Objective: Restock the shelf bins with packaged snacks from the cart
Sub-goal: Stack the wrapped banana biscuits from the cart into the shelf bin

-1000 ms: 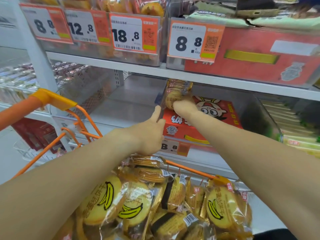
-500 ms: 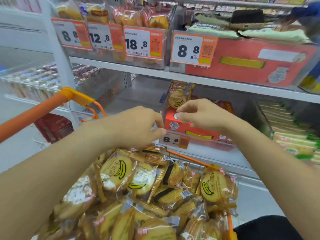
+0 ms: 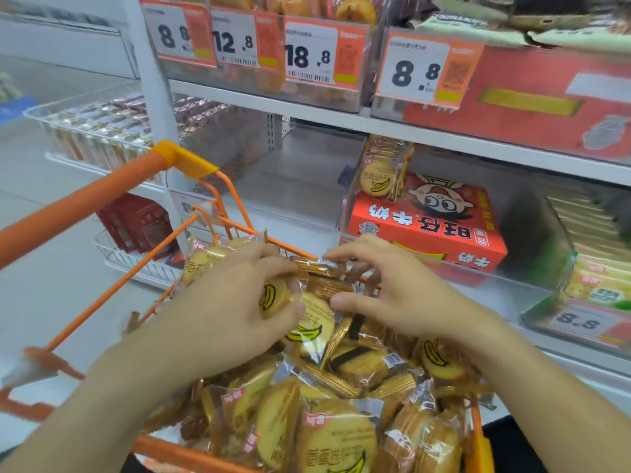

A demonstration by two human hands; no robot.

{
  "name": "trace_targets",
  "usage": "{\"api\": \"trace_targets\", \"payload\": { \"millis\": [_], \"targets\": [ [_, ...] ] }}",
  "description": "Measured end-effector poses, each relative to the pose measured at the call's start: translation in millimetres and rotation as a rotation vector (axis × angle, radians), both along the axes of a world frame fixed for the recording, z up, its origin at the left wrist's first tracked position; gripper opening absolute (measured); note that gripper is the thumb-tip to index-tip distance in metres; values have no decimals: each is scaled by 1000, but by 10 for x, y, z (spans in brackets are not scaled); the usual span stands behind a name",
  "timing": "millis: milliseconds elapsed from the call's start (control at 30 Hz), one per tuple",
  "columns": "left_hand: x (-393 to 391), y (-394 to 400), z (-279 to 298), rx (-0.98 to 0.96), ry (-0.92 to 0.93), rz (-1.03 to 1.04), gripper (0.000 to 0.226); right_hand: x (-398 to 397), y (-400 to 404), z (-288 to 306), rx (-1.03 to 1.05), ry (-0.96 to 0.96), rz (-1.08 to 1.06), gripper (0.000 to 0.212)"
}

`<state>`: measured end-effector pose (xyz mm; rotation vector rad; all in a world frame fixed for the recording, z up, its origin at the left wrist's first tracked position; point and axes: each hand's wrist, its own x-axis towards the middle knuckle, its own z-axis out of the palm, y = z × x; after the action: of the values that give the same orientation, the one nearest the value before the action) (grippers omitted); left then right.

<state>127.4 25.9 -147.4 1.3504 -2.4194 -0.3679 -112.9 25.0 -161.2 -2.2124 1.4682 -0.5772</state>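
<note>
Both hands dropped — left hand (image 3: 225, 302), right hand (image 3: 392, 295) gripping cookie packs (image 3: 317, 302).

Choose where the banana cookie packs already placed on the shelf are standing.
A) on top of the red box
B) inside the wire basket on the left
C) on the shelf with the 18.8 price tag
A: the shelved banana cookie packs stand upright on the rear of the red box.

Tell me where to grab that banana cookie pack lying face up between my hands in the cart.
Take the banana cookie pack by its flat round faces, coming from above. It lies face up on the pile, its upper edge under your left hand, so pinch the exposed lower rim.
</note>
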Motion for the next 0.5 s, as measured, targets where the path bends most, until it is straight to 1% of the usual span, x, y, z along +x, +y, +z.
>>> {"api": "trace_targets", "payload": {
  "millis": [100,167,233,300,400,500],
  "targets": [
    [4,11,54,-50,74,47,59,0,5,-4,-15,-55,-24,61],
    [26,15,81,-50,182,108,59,-13,33,6,-48,-102,-36,67],
    [37,26,102,-70,259,158,59,-32,67,35,-76,-205,-36,67],
    [21,53,127,-96,332,171,47,-62,92,77,-111,-303,-33,61],
    [-39,123,179,-121,426,203,29,-107,127,125,-211,-351,-19,45],
    [-90,181,242,-126,491,256,31,-152,158,160,-253,-422,-28,35]
  ]
}}
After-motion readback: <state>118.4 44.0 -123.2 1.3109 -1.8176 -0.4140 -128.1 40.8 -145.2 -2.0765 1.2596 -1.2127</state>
